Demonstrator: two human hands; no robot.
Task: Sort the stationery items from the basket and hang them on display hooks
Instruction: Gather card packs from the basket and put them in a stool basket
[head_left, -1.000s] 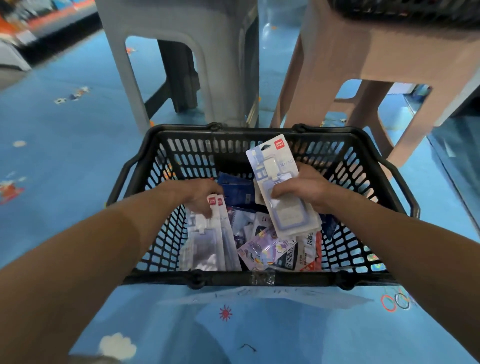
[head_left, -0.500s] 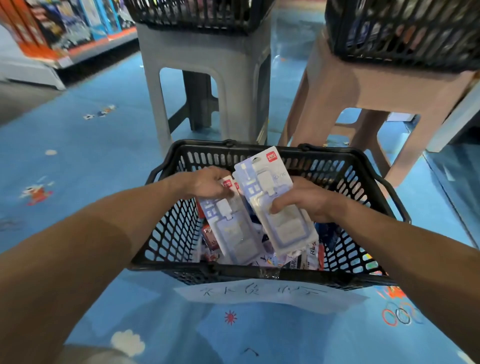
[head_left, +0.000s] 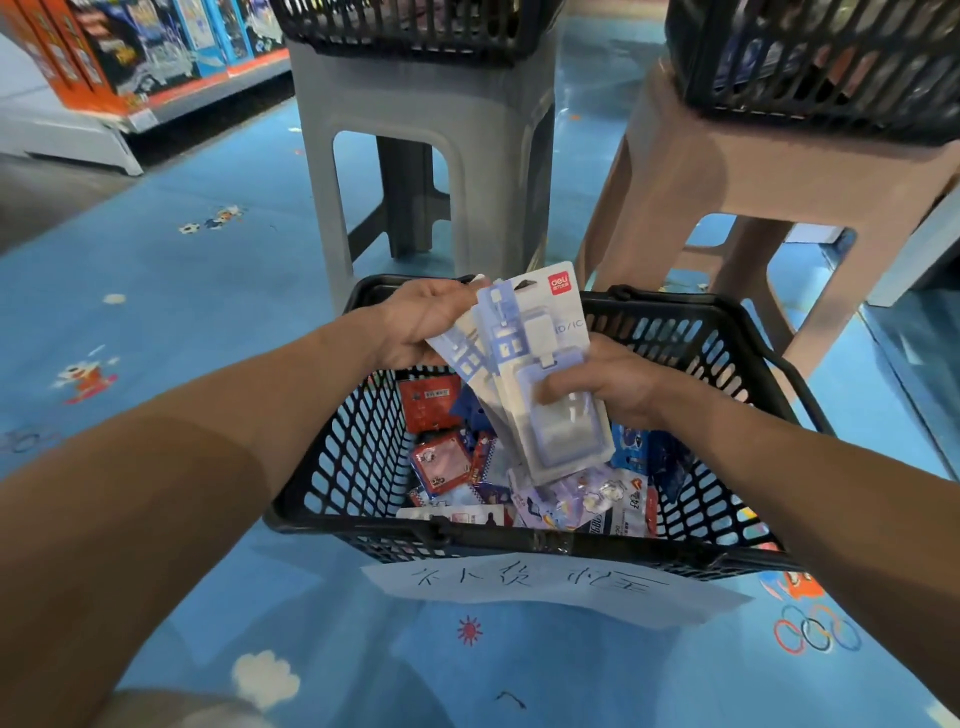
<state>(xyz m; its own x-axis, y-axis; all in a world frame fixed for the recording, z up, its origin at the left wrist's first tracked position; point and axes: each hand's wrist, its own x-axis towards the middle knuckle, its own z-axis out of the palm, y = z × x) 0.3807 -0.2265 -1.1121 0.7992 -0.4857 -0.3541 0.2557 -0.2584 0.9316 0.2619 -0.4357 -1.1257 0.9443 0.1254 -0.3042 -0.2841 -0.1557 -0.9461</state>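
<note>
The right hand (head_left: 610, 387) grips a card-holder pack (head_left: 540, 343) at its lower half, thumb across the front, and its top sticks up past the fingers. The left hand (head_left: 415, 322) pinches a second pack (head_left: 460, 351) by its top, tucked just behind the first. Both are held above the basket (head_left: 337, 467).

Your left hand (head_left: 415, 322) and right hand (head_left: 608, 387) are bare, as are both forearms (head_left: 208, 467). A patch of pale greyish cloth (head_left: 171, 709) shows low beside your left arm.
</note>
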